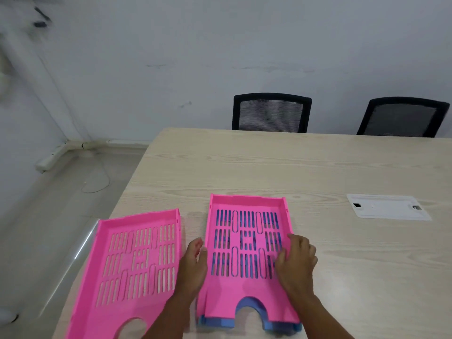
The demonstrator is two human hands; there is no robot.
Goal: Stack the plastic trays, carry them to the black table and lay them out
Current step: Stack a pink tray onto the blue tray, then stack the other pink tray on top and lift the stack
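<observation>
A pink slotted plastic tray lies nested on a blue tray, whose edge shows at the near end and through the slots. My left hand presses against the stack's left wall. My right hand grips its right wall, fingers curled over the rim. A second pink tray lies alone to the left, close to the table's left edge, with no hand on it.
The light wooden table stretches away to the right. A white cable-port cover is set into it at the right. Two black mesh chairs stand along the far edge. Floor and a loose cable lie to the left.
</observation>
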